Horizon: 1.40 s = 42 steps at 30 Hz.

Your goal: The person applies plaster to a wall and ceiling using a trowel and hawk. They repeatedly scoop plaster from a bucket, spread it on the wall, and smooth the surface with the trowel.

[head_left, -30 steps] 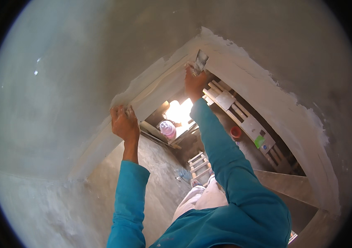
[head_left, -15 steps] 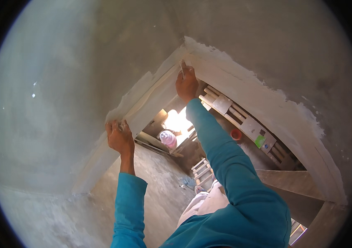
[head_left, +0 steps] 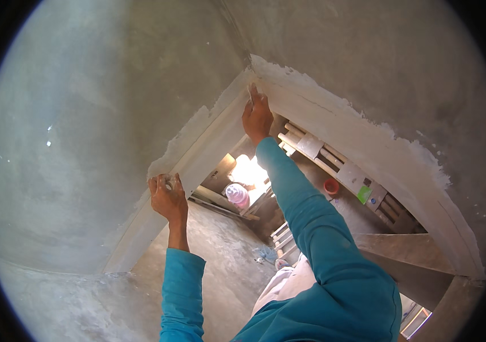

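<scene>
Both my arms, in teal sleeves, reach up to a white plastered strip (head_left: 211, 137) that runs along a grey surface and meets another white strip (head_left: 340, 122) at a corner. My left hand (head_left: 169, 199) is closed at the strip's lower part, its fingers curled around something small and whitish that I cannot make out. Near the corner, my right hand (head_left: 257, 117) is closed with one finger pointing up against the strip; a thin pale thing shows beside that finger. A thin straight line runs along the strip between the hands; whether it is a string or an edge is unclear.
Below, through the opening, are a pink-and-white rounded container (head_left: 237, 195), a red bucket (head_left: 331, 186) and a rack of pale poles and boards (head_left: 342, 171). A small ladder-like frame (head_left: 283, 238) stands lower down. Grey wall (head_left: 220, 245) lies beyond my left arm.
The line along the strip between my hands was curved and now looks straight. My left hand has shifted slightly down and right. My right hand stays near the corner. The view has shifted a little.
</scene>
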Each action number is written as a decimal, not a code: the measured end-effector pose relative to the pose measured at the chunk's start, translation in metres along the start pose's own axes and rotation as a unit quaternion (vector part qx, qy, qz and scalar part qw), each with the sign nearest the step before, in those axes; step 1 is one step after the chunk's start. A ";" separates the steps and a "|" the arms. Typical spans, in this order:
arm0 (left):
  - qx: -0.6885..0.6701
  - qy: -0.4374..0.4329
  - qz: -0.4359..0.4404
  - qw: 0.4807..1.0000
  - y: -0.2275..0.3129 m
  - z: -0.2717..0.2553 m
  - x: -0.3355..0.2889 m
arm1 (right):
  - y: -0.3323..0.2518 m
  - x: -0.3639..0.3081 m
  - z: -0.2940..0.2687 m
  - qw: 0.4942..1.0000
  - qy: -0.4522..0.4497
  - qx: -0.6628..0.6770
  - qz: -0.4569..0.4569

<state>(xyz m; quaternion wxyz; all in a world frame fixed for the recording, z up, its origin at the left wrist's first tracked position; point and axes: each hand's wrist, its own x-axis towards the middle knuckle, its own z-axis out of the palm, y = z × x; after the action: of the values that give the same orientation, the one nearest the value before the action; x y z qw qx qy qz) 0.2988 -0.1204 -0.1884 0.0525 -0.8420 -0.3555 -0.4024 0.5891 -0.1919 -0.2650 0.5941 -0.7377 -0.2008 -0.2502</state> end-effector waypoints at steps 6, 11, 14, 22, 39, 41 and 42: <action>-0.004 -0.022 -0.024 0.999 -0.002 0.001 0.001 | -0.001 0.003 -0.007 1.000 -0.011 0.020 0.002; 0.004 -0.010 -0.005 1.000 -0.002 0.005 0.001 | 0.000 0.003 -0.007 0.999 -0.013 0.027 0.017; 0.015 -0.009 0.000 1.000 -0.003 0.006 0.002 | 0.002 0.004 -0.005 1.000 0.008 0.026 -0.001; -0.007 -0.010 -0.017 1.000 -0.002 0.004 0.002 | 0.002 0.007 -0.011 1.000 0.013 0.011 -0.001; -0.007 -0.018 -0.018 1.000 -0.007 0.005 0.001 | 0.005 0.010 -0.010 0.998 0.027 0.022 -0.045; 0.015 -0.002 0.009 1.000 -0.005 0.003 0.002 | 0.007 0.011 -0.010 0.998 0.029 0.018 -0.047; -0.003 -0.010 -0.006 1.000 -0.004 0.002 0.002 | 0.007 0.011 -0.009 0.998 0.035 0.021 -0.052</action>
<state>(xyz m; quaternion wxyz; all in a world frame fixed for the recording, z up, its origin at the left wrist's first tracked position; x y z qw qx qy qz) 0.2985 -0.1160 -0.1894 0.0444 -0.8438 -0.3602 -0.3953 0.6010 -0.2024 -0.2626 0.6026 -0.7042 -0.2233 -0.3018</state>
